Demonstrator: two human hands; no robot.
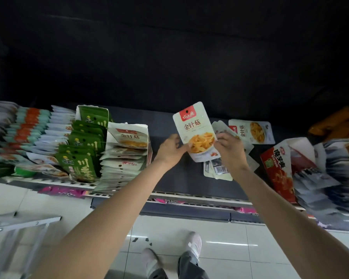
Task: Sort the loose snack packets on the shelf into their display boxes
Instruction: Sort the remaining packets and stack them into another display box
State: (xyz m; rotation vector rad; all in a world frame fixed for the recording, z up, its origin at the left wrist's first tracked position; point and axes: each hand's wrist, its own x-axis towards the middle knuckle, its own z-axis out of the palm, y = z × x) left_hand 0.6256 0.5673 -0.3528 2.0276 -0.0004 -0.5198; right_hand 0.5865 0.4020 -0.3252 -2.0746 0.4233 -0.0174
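I hold a white mushroom snack packet with a red top label upright above the dark shelf. My left hand pinches its lower left edge. My right hand grips its lower right side. Under my right hand lie several loose white packets, one showing a barcode. Another loose packet of the same kind lies flat farther back on the right. To the left stands the white display box filled with matching packets.
Green packets stand in rows left of the white box, with more mixed packets beyond. A red display box and dark blurred packets crowd the right. Orange bags sit far right. A metal stepladder stands at lower left.
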